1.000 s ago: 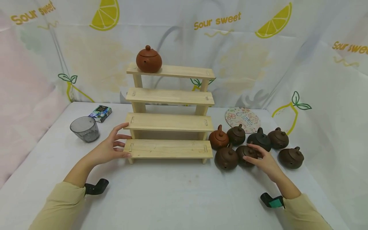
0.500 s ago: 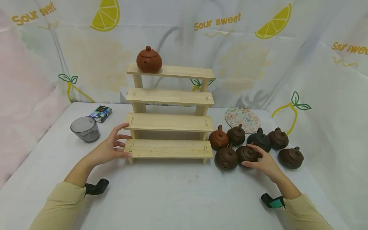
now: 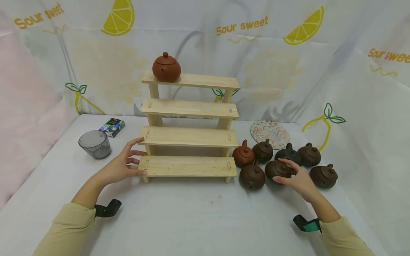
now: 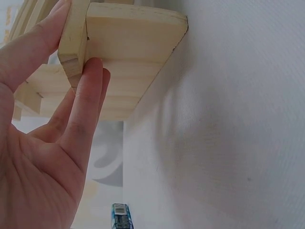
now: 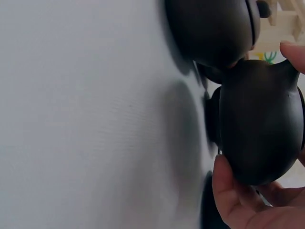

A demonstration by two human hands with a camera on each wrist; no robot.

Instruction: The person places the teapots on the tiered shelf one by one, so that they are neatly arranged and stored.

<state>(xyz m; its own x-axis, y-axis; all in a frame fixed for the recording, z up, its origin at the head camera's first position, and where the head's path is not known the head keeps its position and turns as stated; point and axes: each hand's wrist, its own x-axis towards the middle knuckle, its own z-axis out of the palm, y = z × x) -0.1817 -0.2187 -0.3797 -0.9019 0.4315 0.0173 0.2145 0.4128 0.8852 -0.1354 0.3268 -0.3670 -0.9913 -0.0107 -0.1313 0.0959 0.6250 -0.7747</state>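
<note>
My left hand grips the left end of the wooden stepped shelf. In the left wrist view, its fingers lie against a pale board end from both sides. My right hand holds a dark brown teapot between thumb and fingers. The right wrist view shows this teapot's body raised off the cloth, with a shadow under it. Beside it stand another dark brown teapot and a reddish-brown teapot. An orange-brown teapot sits on the top step's left end.
Behind and right of my right hand stand a black teapot and more dark brown teapots. A round patterned mat lies behind them. At left are a grey glass cup and a small box.
The dark brown teapot in my right hand has risen slightly and shifted a little right, away from the teapot on its left. My left hand stays on the shelf.
</note>
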